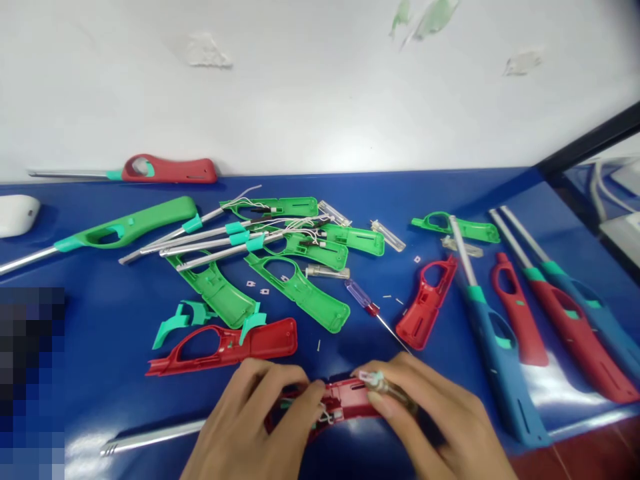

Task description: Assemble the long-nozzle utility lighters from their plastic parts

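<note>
Left hand (260, 413): nearest the camera with my right, its thumb and fingers closed on the open red casing (350, 395).
Right hand (430, 413): my thumb and fingertips pinch a clear tank (400, 395) over the casing's right end, its pale valve end pointing left.
Open red casing: at the table's near side, hollow face up — white wire inside, a metal tube (155, 437) running out to the left.
Just beyond: a second red shell (275, 339), 1 turquoise trigger (253, 321) lying across it.
Screwdriver (357, 293): purple handle away from me, shaft slanting toward my right hand.
Middle of the blue table (100, 367): green shells (310, 293) and 4 thin tubes (215, 256) with turquoise collars — white wires tangled among them.
Far right: 2 blue lighters (505, 373) and 1 red lighter (585, 333).
</note>
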Motion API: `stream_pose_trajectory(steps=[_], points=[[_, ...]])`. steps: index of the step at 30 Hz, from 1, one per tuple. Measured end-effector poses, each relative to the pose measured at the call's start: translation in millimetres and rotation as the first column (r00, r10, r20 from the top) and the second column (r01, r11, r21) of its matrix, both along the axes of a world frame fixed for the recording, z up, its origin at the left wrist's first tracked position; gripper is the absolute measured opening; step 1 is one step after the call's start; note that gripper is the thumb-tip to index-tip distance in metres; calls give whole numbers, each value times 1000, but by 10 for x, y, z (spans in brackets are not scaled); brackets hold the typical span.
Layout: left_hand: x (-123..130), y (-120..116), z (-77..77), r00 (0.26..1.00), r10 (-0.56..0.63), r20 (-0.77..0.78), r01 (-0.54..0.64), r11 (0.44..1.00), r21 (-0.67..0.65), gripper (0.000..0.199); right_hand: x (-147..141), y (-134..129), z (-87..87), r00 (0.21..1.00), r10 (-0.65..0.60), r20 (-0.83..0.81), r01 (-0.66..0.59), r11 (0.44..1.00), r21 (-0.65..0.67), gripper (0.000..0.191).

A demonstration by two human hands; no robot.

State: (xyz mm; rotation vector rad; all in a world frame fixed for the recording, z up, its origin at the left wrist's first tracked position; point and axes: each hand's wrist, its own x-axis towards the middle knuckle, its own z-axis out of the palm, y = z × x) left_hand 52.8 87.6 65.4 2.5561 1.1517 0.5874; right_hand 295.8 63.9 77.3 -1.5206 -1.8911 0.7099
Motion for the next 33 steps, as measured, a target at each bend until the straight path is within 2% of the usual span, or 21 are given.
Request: stream_pose_trajectory(steps=[3,6,8,11,15,19,26,33], points=[[0,12,-12,995,-19,-95,17,1000,-23,46,-49,-31,-29,999,-16,37,14,999,48,24],[74,56,64,972,-50,-228,53,999,7,51,-79,-37,-45,996,-57,73,50,994,96,32],[126,90,131,954,-84,-288,104,993,54,49,-89,-40,-78,995,-53,87,44,994,99,31],[184,139,209,936,-127,-327,174,977,120,44,-116,-61,-155,989,-73,125,51,984,174,26],[275,177,265,916,-135,-379,207,966,157,44,-157,-122,-240,982,-115,153,70,959,275,24],[376,137,297,874,-130,-469,236,956,175,41,-158,-180,-283,980,-121,157,70,953,293,22],[513,91,375,775,-165,-610,287,952,106,26,-169,-198,-316,978,-137,160,78,941,331,27],[521,116,372,773,-181,-608,385,896,222,30,-134,-241,-330,987,-94,131,55,960,275,26]])
